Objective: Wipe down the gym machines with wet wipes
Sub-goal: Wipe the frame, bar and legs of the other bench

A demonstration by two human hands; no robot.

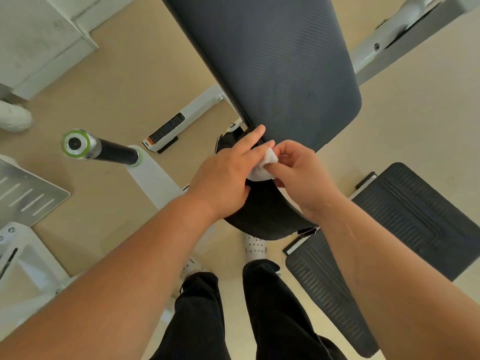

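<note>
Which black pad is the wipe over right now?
The small rounded seat pad at the near end, below the wipe; the long back pad stretches away beyond it.
</note>
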